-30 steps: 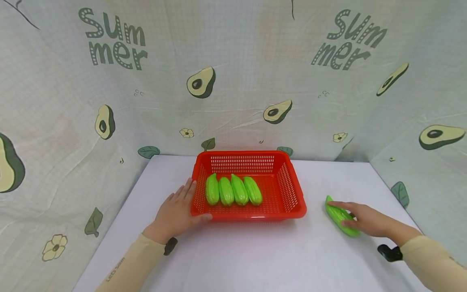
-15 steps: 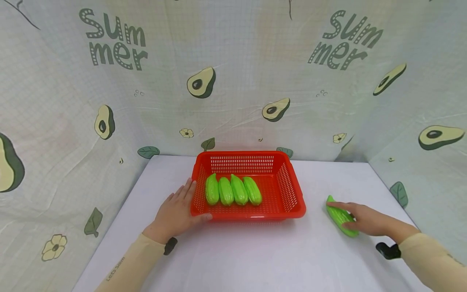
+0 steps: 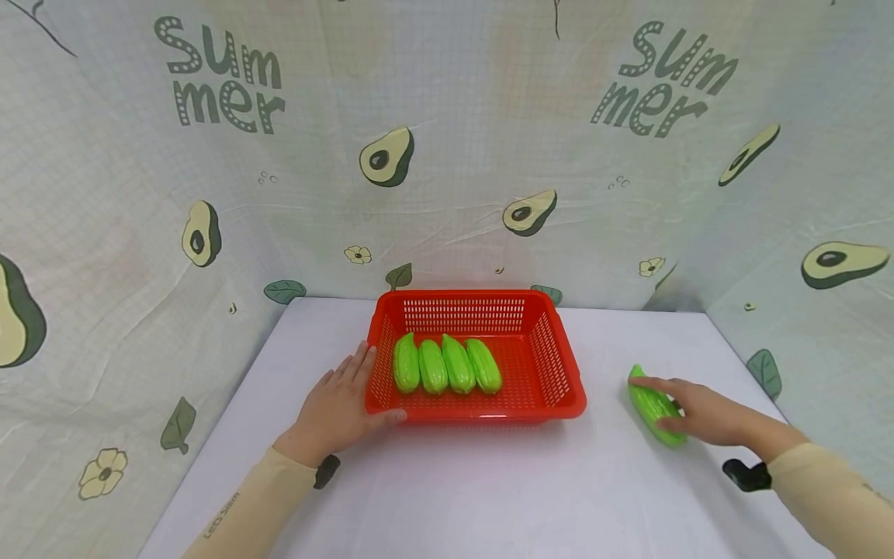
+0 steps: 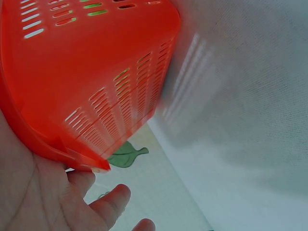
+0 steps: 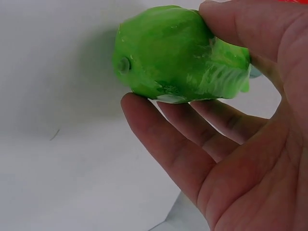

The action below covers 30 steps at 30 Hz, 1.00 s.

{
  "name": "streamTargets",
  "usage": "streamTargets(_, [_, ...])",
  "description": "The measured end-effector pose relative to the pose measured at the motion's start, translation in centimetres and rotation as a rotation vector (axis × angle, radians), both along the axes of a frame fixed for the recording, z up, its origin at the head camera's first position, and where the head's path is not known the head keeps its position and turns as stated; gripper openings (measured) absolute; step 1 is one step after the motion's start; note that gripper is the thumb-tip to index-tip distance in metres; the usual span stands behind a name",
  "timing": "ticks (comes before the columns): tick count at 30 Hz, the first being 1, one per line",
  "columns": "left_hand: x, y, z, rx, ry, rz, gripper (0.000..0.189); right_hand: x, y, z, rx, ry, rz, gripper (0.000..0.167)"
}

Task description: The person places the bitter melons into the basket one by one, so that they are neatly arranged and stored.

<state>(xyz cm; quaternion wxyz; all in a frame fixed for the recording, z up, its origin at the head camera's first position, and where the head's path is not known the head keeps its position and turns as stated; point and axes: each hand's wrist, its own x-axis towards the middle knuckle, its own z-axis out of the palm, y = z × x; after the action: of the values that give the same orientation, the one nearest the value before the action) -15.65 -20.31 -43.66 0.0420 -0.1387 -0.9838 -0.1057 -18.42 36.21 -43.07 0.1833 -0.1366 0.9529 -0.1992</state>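
With thumb and fingers on opposite sides, my right hand holds a bright green ribbed vegetable, shaped like a bitter melon, at the right of the table. Its blunt stem end and wrinkled clear wrap show in the right wrist view, where a shadow lies beside it on the cloth. My left hand rests against the left side of a red plastic basket, fingers straight along the wall and thumb over the front rim. Inside the basket, several matching green vegetables lie side by side in its left half.
A white cloth covers the table. Behind and beside it hangs a pale curtain printed with avocados, leaves and lettering. A stretch of tabletop separates the basket's right wall from my right hand.
My right hand has shifted slightly away from me, the green vegetable moving with it. The left hand and the basket have stayed in place.
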Motion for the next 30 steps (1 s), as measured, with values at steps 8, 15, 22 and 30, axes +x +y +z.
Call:
streamTargets(8, [0.0,0.0,0.1,-0.015,-0.006,-0.001,0.125,-0.8,-0.2,2.6,0.017,0.076,0.033,0.075])
streamTargets(15, [0.2,0.1,0.5,-0.006,-0.015,-0.001,0.12,-2.3,-1.2,5.4,0.016,0.125,0.067,0.074])
streamTargets(22, [0.1,0.0,0.6,-0.013,-0.008,-0.004,0.122,-3.8,-3.0,8.1,-0.011,0.172,0.105,0.073])
streamTargets(30, [0.1,-0.1,0.7,-0.008,-0.006,-0.004,0.121,-5.5,-6.1,10.5,-0.034,0.16,0.117,0.072])
